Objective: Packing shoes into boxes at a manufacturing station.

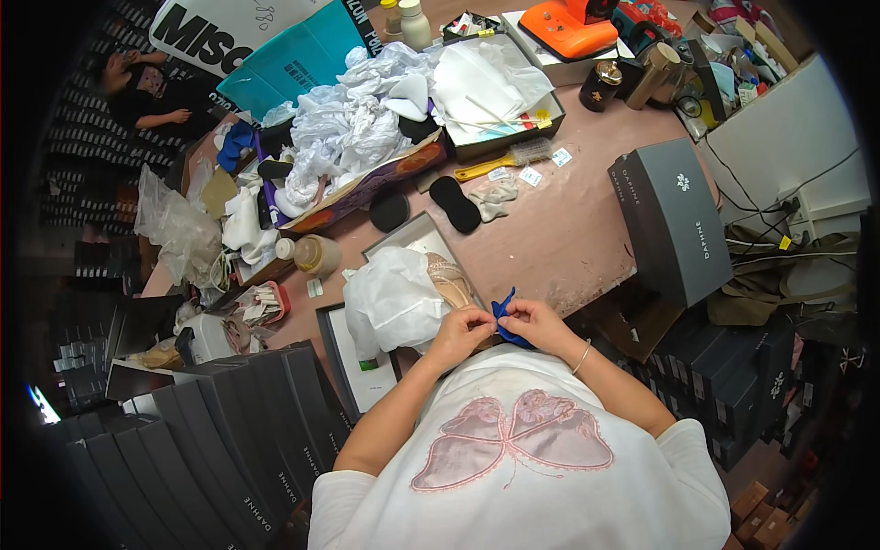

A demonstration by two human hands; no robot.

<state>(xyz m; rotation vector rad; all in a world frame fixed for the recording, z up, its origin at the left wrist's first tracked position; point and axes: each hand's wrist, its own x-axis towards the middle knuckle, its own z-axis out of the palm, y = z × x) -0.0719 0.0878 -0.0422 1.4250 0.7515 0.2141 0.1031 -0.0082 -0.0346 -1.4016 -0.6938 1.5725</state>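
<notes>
Close in front of my body, both hands work on a small piece of bright blue cloth (503, 306). My left hand (461, 334) is closed, its thumb and finger pinching at the cloth's left edge. From the other side my right hand (539, 327) pinches it, with blue showing above and below the fingers. The fingertips of both hands nearly meet, hiding the middle of the cloth. Just beyond my left hand, a beige strappy shoe (447, 279) lies in an open shoebox (429, 236), partly under white tissue paper (390, 298).
A dark closed shoebox (674, 220) stands at the right. Farther back are a carton of crumpled tissue (353, 128), a yellow-handled brush (504, 160), a black oval pad (455, 203) and a bottle (312, 254). Stacked dark boxes (220, 440) fill the lower left. A person (151, 92) is at the far left.
</notes>
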